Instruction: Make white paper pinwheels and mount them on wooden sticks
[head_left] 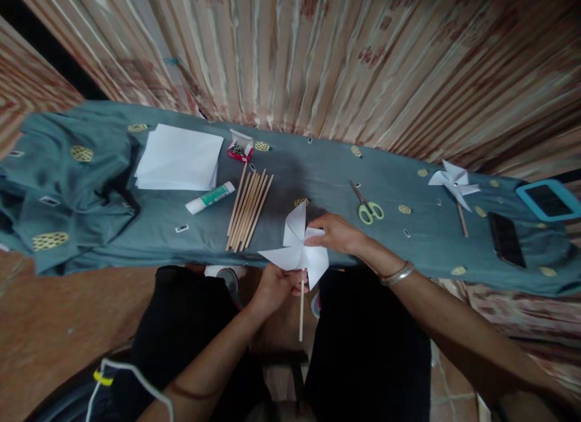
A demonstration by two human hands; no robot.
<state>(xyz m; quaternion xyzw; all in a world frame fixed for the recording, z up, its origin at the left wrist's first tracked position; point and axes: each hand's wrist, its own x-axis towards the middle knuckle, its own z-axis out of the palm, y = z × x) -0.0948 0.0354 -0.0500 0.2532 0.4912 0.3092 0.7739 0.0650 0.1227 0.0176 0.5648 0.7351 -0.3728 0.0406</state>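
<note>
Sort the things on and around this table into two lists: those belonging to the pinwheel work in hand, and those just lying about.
In hand:
left hand gripping the stick
right hand on the paper pinwheel

Supplies nearby, untouched:
wooden sticks
paper stack
glue stick
pin box
scissors

Lying about:
finished pinwheel
black phone
blue-framed device

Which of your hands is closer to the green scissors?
Right. The right hand touches the paper pinwheel just below-left of the scissors; the left hand grips the pinwheel's stick lower down, farther off.
</note>
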